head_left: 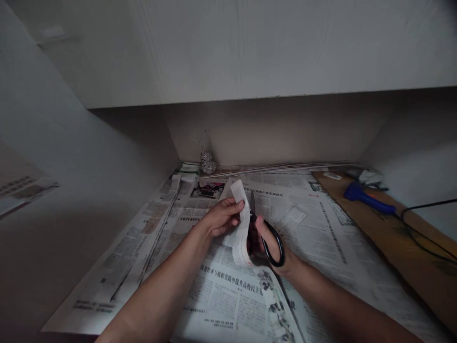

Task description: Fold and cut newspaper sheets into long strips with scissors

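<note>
A long newspaper strip (243, 228) is pinched near its upper end between the thumb and fingers of my left hand (224, 216). It curls down and trails toward the near edge, where a printed picture shows on it. My right hand (271, 243) grips black-handled scissors (279, 256), the thumb through one loop. Their blades point away from me, just right of the strip; I cannot tell whether they touch it. The lower fingers of my right hand are partly hidden behind the strip and handles.
Newspaper sheets (228, 286) cover the tabletop. To the right, a blue glue gun (369, 199) with a black cable lies on a brown board (403, 247). A small coiled paper piece (207, 163) stands at the back. Overhead hangs a white cabinet panel (271, 52).
</note>
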A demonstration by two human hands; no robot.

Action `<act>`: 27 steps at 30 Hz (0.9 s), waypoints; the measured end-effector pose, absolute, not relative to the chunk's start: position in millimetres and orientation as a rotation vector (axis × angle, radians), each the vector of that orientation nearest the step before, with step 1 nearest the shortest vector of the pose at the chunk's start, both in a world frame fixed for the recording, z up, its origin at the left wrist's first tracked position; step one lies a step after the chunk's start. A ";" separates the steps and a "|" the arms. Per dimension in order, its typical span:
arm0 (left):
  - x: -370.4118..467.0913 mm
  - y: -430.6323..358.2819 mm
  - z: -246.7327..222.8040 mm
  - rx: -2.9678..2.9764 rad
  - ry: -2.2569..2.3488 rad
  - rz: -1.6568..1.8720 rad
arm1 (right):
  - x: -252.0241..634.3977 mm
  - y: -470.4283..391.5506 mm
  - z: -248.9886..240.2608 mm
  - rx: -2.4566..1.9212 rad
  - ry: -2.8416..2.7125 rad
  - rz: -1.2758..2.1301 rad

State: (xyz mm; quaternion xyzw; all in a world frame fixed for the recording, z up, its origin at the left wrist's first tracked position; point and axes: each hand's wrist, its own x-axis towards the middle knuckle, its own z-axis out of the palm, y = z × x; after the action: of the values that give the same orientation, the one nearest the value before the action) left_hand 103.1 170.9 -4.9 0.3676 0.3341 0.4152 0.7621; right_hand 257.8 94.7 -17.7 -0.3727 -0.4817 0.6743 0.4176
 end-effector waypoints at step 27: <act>103.2 169.4 -2.9 0.826 0.726 0.870 | 258.3 97.3 -20.3 -0.973 -1.286 1.564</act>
State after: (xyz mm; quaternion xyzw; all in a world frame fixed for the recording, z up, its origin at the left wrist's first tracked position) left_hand 103.2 169.4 -2.9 0.3799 0.3341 0.4000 0.7642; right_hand 258.3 97.3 -20.3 -0.3904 -0.5160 0.6277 0.4328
